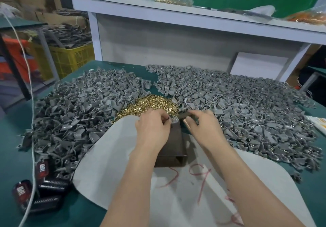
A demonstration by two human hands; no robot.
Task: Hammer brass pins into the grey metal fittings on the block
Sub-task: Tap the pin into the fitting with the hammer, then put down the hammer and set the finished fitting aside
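Brass pins lie heaped on the tabletop just beyond the block. They look tiny, light, stiff and probably slippery, best pinched by the shank. The left grip pinches a small piece at the block's far end, and the right grip curls round a dark tool.

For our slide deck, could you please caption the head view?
Left hand pinches a grey fitting atop the block; right hand grips a dark tool, brass pins heaped behind.
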